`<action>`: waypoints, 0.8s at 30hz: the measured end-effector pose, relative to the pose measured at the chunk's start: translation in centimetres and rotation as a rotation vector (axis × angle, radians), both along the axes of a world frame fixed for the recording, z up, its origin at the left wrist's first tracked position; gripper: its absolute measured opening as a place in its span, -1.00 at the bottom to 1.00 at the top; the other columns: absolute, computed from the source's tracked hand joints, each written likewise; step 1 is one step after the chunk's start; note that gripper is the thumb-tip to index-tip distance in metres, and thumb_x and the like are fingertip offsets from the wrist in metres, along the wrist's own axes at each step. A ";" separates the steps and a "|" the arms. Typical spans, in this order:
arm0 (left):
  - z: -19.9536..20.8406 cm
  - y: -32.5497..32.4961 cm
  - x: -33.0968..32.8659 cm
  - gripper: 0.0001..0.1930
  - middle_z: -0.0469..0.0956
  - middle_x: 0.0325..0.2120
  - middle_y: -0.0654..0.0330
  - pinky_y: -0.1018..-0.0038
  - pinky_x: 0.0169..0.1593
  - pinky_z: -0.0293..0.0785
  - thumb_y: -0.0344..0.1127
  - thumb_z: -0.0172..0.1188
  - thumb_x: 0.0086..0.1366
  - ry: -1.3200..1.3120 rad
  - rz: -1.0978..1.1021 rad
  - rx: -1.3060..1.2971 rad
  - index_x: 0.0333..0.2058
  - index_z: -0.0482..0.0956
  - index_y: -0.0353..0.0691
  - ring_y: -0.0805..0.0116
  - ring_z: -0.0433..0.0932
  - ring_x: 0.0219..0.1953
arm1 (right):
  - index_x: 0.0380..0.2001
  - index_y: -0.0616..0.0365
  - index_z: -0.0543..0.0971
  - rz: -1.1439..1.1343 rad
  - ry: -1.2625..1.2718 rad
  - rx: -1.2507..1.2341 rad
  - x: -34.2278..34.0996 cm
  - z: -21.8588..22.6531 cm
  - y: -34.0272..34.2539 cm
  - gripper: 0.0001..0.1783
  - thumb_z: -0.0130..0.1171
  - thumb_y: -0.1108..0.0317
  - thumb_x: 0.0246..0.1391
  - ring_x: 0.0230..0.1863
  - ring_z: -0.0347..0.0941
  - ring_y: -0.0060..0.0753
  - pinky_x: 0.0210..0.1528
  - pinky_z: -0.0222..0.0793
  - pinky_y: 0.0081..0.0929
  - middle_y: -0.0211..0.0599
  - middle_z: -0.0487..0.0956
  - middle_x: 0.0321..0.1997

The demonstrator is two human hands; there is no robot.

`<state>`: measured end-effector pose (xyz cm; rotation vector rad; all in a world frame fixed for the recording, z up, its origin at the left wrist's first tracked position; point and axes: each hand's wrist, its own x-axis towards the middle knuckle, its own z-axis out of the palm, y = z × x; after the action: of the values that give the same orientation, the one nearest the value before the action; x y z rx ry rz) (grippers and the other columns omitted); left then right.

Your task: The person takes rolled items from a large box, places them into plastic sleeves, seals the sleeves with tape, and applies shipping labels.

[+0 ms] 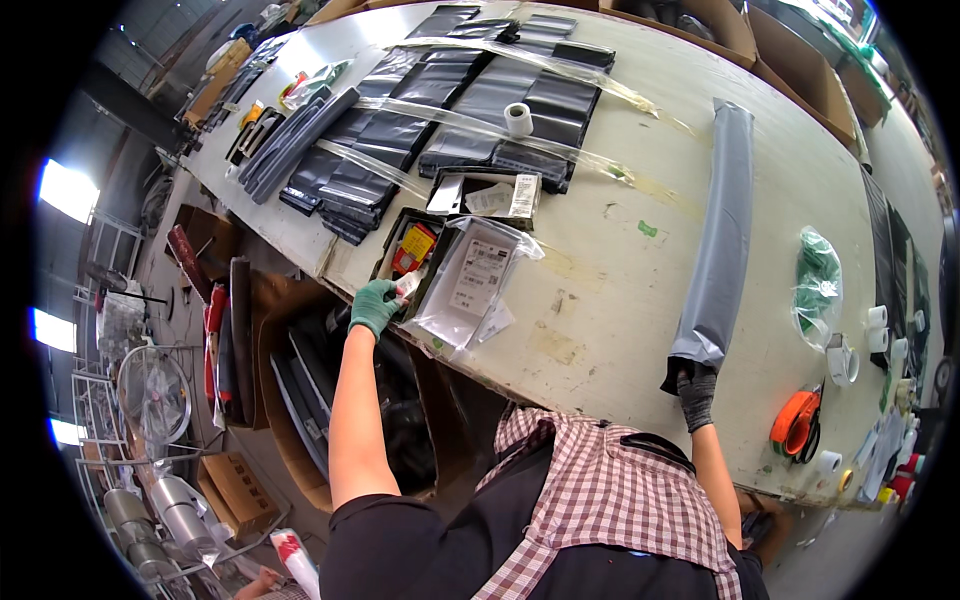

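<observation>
At the table's near edge, my left hand (375, 308) in a green glove is closed at a small white packet (408, 284) with a bit of red on it. Just beyond it is a black box (386, 262) with a yellow and red pack (413, 247) inside. Beside that stands a plastic-lined tray (437, 300) with printed white labels (482, 274) in it. My right hand (697, 393), in a dark grey glove, grips the near, dark-edged end of a long grey plastic bag (724, 220) lying on the table. Its fingertips are partly hidden by the bag.
Stacks of dark plastic bags (430, 85) lie under clear tape strips on the far left of the table (590, 320). A tape roll (518, 119) rests on them. Orange tape (793, 420) and scissors (812, 436) are at right. An open carton (280, 400) stands below the left edge.
</observation>
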<state>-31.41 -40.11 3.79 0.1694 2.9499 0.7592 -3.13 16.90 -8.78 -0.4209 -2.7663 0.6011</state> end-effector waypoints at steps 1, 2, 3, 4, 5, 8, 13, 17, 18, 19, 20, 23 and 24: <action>0.3 0.1 0.0 -0.77 0.55 -0.48 0.17 0.50 -0.32 0.44 -0.39 0.42 -0.10 -0.016 -0.010 -0.004 -0.41 0.59 -0.21 0.36 0.53 -0.50 | -0.07 0.27 0.41 -0.003 0.002 0.000 0.0 0.0 0.0 -0.54 0.15 0.26 -0.03 -0.05 0.31 0.28 0.03 0.23 0.01 0.19 0.44 -0.09; 0.1 0.0 -0.1 -0.77 0.55 -0.49 0.17 0.49 -0.33 0.44 -0.40 0.42 -0.11 -0.049 -0.002 0.080 -0.41 0.60 -0.22 0.35 0.53 -0.51 | -0.08 0.27 0.41 -0.007 -0.014 0.003 0.0 0.0 0.1 -0.55 0.15 0.26 -0.03 -0.05 0.31 0.28 0.02 0.23 0.01 0.18 0.44 -0.10; -0.1 -0.4 -0.1 -0.77 0.55 -0.49 0.16 0.49 -0.32 0.44 -0.40 0.42 -0.10 0.002 -0.024 0.063 -0.41 0.60 -0.21 0.35 0.53 -0.51 | -0.09 0.27 0.41 -0.009 -0.030 0.003 0.1 0.0 0.1 -0.55 0.15 0.26 -0.03 -0.06 0.32 0.28 0.02 0.23 0.01 0.18 0.44 -0.10; -0.3 -0.7 0.0 -0.77 0.55 -0.48 0.16 0.49 -0.32 0.44 -0.40 0.41 -0.10 0.052 -0.048 0.047 -0.41 0.60 -0.21 0.35 0.53 -0.50 | -0.09 0.27 0.42 -0.012 -0.046 0.004 0.1 0.0 0.1 -0.56 0.15 0.26 -0.03 -0.06 0.32 0.28 0.01 0.23 0.01 0.18 0.44 -0.10; -0.5 -1.0 0.0 -0.77 0.55 -0.48 0.16 0.49 -0.32 0.44 -0.40 0.41 -0.10 0.102 -0.071 0.030 -0.40 0.60 -0.21 0.34 0.53 -0.49 | -0.09 0.27 0.42 0.001 -0.021 -0.003 0.0 0.0 0.1 -0.56 0.15 0.26 -0.03 -0.06 0.32 0.28 0.01 0.24 0.01 0.17 0.45 -0.11; -0.7 -1.2 0.2 -0.79 0.55 -0.47 0.14 0.48 -0.30 0.44 -0.36 0.39 -0.07 -0.076 0.013 0.173 -0.40 0.60 -0.20 0.30 0.55 -0.45 | -0.10 0.26 0.43 0.030 0.025 -0.030 -0.4 0.4 -0.1 -0.56 0.15 0.26 -0.04 -0.07 0.32 0.27 -0.01 0.24 0.01 0.16 0.46 -0.12; 0.3 -0.5 -0.3 -0.80 0.57 -0.47 0.14 0.46 -0.28 0.44 -0.32 0.36 -0.04 -0.045 -0.028 -0.034 -0.41 0.61 -0.21 0.26 0.56 -0.43 | -0.11 0.25 0.44 0.028 0.005 -0.046 -0.3 0.7 -0.3 -0.58 0.14 0.26 -0.04 -0.08 0.33 0.26 -0.03 0.25 0.00 0.16 0.46 -0.13; 0.1 -1.6 -0.2 -0.80 0.58 -0.45 0.11 0.42 -0.27 0.45 -0.31 0.36 -0.05 -0.061 -0.017 0.056 -0.40 0.62 -0.20 0.21 0.57 -0.40 | -0.13 0.23 0.46 0.054 0.087 -0.073 -0.4 0.9 -0.8 -0.61 0.14 0.27 -0.04 -0.12 0.34 0.24 -0.05 0.26 -0.01 0.16 0.46 -0.17; 0.0 -1.8 -0.1 -0.80 0.58 -0.45 0.12 0.41 -0.27 0.45 -0.32 0.35 -0.05 -0.002 -0.027 0.022 -0.40 0.62 -0.20 0.20 0.56 -0.40 | -0.15 0.23 0.46 0.059 0.089 -0.084 -0.3 1.6 -0.9 -0.62 0.14 0.27 -0.04 -0.13 0.35 0.23 -0.06 0.26 -0.02 0.15 0.46 -0.19; 0.0 -1.9 -0.2 -0.81 0.58 -0.45 0.12 0.39 -0.27 0.45 -0.33 0.34 -0.05 0.059 -0.040 -0.013 -0.40 0.62 -0.20 0.18 0.56 -0.39 | -0.17 0.22 0.47 0.060 0.092 -0.096 -0.3 2.1 -1.1 -0.64 0.15 0.27 -0.04 -0.14 0.35 0.22 -0.06 0.26 -0.02 0.14 0.46 -0.21; 0.1 -1.8 -0.2 -0.82 0.58 -0.45 0.12 0.38 -0.27 0.45 -0.33 0.33 -0.04 0.122 -0.057 -0.049 -0.41 0.62 -0.20 0.17 0.56 -0.38 | -0.18 0.23 0.48 0.077 0.018 -0.101 -0.5 2.5 -1.4 -0.65 0.15 0.27 -0.04 -0.16 0.37 0.20 -0.08 0.28 -0.04 0.12 0.48 -0.23; 3.3 8.3 0.5 -0.86 0.50 -0.53 0.12 0.27 -0.32 0.42 -0.34 0.31 0.00 0.564 -0.059 0.090 -0.50 0.52 -0.19 0.11 0.49 -0.46 | -0.18 0.19 0.51 0.153 -0.071 -0.195 0.0 6.5 -1.3 -0.66 0.12 0.25 -0.02 -0.24 0.41 0.12 -0.16 0.31 -0.10 0.01 0.52 -0.25; 5.1 12.6 2.3 -0.85 0.48 -0.54 0.12 0.27 -0.35 0.41 -0.33 0.31 0.01 0.592 -0.258 0.132 -0.51 0.50 -0.17 0.12 0.48 -0.48 | -0.14 0.19 0.52 0.165 -0.190 -0.505 -0.5 9.8 -2.8 -0.65 0.05 0.19 0.10 -0.29 0.48 -0.05 -0.21 0.36 -0.21 -0.07 0.54 -0.21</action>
<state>-29.13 -27.48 8.92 0.9119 3.2958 1.0069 -3.65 14.09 1.05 -0.3676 -2.8200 1.3772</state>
